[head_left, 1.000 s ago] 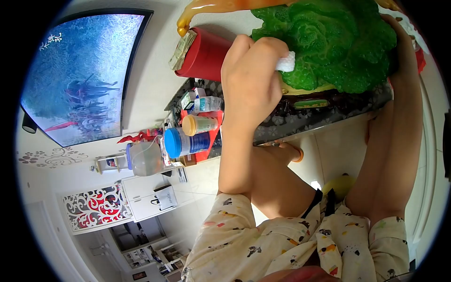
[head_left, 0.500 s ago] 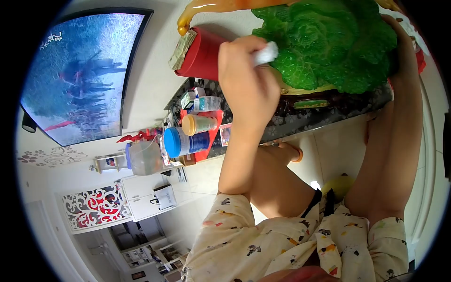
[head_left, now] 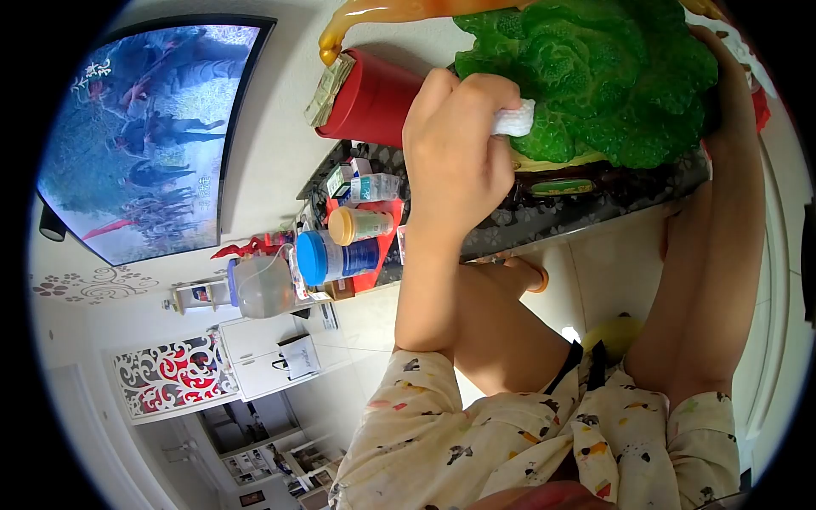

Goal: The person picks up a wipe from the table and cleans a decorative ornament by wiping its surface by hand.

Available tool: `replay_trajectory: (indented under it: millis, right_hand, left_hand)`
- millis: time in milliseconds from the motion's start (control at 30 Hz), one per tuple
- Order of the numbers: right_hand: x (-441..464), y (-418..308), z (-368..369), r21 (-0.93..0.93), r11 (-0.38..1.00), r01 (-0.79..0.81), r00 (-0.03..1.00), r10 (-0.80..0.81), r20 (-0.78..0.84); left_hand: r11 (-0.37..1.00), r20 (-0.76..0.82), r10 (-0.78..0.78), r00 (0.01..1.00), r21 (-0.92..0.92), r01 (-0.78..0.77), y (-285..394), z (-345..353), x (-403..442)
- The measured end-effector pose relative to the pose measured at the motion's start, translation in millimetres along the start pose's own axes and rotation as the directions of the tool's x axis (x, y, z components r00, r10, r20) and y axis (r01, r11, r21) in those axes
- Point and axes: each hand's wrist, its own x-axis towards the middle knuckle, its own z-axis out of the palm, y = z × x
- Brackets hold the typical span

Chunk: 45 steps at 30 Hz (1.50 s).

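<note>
My left hand [head_left: 459,144] is closed around a wad of white textured wipe [head_left: 514,119], which sticks out between thumb and fingers. The wipe lies against the edge of a large glossy green cabbage ornament [head_left: 595,85]. Under the cabbage is a dark carved base [head_left: 535,180] on a black patterned stone top. My right hand [head_left: 722,93] is at the far right side of the cabbage, its fingers hidden behind the leaves. A glossy amber-coloured curved piece [head_left: 399,17] runs along the top of the view.
Close to my left hand stands a red container [head_left: 365,98] with banknotes at its mouth. A blue-lidded jar [head_left: 336,257], a yellow-lidded jar [head_left: 361,225] and a plastic bottle [head_left: 374,187] stand farther along the top. A television [head_left: 153,136] hangs on the wall.
My left hand has moved slightly right with the wipe along the cabbage's edge, and is less blurred. The television picture has changed. My right arm stays in place.
</note>
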Motion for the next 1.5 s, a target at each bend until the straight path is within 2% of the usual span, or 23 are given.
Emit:
replay_trajectory:
  millis: [133, 233, 367, 400, 500, 533, 633, 733, 867, 967, 1000, 1100, 1133, 1233, 1267, 1367, 1467, 1500]
  right_hand:
    - [-8, 1, 1, 0.02, 1.0, 0.016, 0.999, -0.017, 0.048]
    - [-13, 2, 5, 0.04, 0.999, 0.036, 0.996, -0.039, 0.074]
    - [-13, 8, 9, 0.018, 0.994, 0.104, 0.994, -0.104, 0.029]
    - [-13, 9, 9, 0.02, 0.993, 0.115, 0.993, -0.116, 0.014]
    - [-10, 6, 6, -0.05, 0.991, 0.121, 0.993, -0.121, 0.009]
    - [-10, 4, 6, -0.058, 0.992, 0.108, 0.994, -0.108, 0.005]
    - [-12, 0, 6, -0.043, 0.997, 0.061, 0.998, -0.061, -0.012]
    - [-8, 0, 4, -0.066, 0.996, 0.052, 0.999, -0.053, -0.009]
    - [-8, 2, 5, -0.051, 0.997, 0.059, 0.998, -0.06, -0.008]
    - [-14, 3, 9, -0.039, 0.997, 0.064, 0.998, -0.063, 0.031]
    - [-11, 2, 6, -0.065, 0.995, 0.081, 0.995, -0.076, 0.067]
    - [-9, 3, 4, -0.079, 0.992, 0.097, 0.991, -0.089, 0.1]
    - [-8, 4, 3, -0.087, 0.992, 0.094, 0.991, -0.085, 0.106]
    - [-2, 4, -4, -0.106, 0.992, 0.07, 0.993, -0.06, 0.098]
    - [3, 3, -8, -0.117, 0.992, 0.053, 0.995, -0.043, 0.089]
    - [28, 0, -26, -0.174, 0.984, -0.025, 0.997, 0.036, 0.063]
    - [41, -1, -43, -0.228, 0.973, -0.029, 0.997, 0.046, 0.069]
    - [44, -2, -48, -0.237, 0.971, -0.029, 0.996, 0.047, 0.071]
  left_hand:
    - [1.0, 0.09, 0.005, 0.996, 0.003, -0.006, -5, -9, 8]
    - [0.978, -0.115, -0.208, 0.971, -0.025, 0.207, -15, -5, 2]
    - [0.938, -0.186, -0.339, 0.922, -0.14, 0.317, -3, -8, 10]
    - [0.905, -0.169, -0.395, 0.903, -0.239, 0.351, 2, -5, 11]
    - [0.939, -0.003, -0.342, 0.94, -0.04, 0.342, -4, -3, 2]
    - [0.929, -0.003, -0.362, 0.932, -0.09, 0.36, -3, -1, 2]
    - [0.955, 0.049, -0.295, 0.954, -0.028, 0.296, -1, -6, 4]
    - [0.974, 0.115, -0.216, 0.97, -0.04, 0.222, -6, -8, 4]
    - [0.978, 0.258, -0.169, 0.951, -0.072, 0.194, 2, -17, 10]
    - [0.865, 0.168, -0.347, 0.923, -0.324, 0.384, 8, -17, 11]
    - [0.833, 0.125, -0.388, 0.913, -0.376, 0.405, 11, -16, 12]
    - [0.881, 0.013, -0.393, 0.919, -0.28, 0.381, 11, -9, 12]
    - [0.873, 0.019, -0.399, 0.917, -0.3, 0.385, 8, -7, 9]
    - [0.972, 0.111, -0.234, 0.966, -0.008, 0.236, 4, -8, 7]
    - [0.959, 0.022, -0.263, 0.965, -0.1, 0.263, 5, 0, 6]
    - [0.98, 0.051, -0.194, 0.98, -0.047, 0.196, 5, 2, 8]
    - [0.974, 0.166, -0.115, 0.979, 0.211, 0.079, 21, -2, 14]
    - [0.978, 0.155, -0.105, 0.982, 0.195, 0.074, 21, -1, 14]
